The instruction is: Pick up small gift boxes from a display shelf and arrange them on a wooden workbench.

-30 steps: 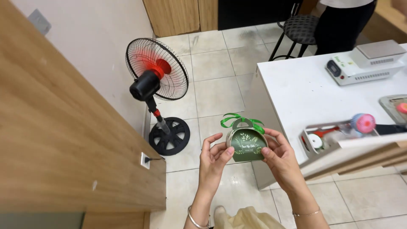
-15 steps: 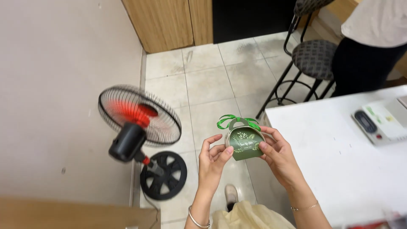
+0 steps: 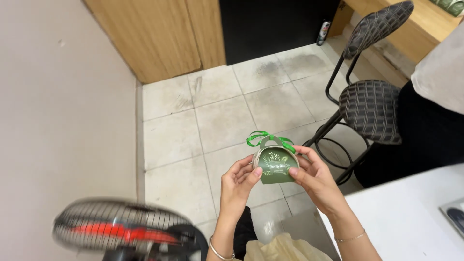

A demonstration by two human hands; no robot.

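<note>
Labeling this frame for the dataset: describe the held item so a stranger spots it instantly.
Start at the pale tiled floor in the middle of the view; just below, the left hand and right hand meet. Pinched between them is a small green gift box, the only green thing there, with a leaf print, arched handle and green ribbon bow.

Both forearms bare, no sleeves visible. Left hand (image 3: 238,181): thin silver-coloured bangle (image 3: 220,251) at wrist. Right hand (image 3: 316,180): fine chain bracelet (image 3: 350,238) at wrist. Fingernails short, unpainted. No rings seen.

Left hand (image 3: 238,183), right hand (image 3: 314,179) raised together, fingers curled inward, fingertips pinching.
</note>
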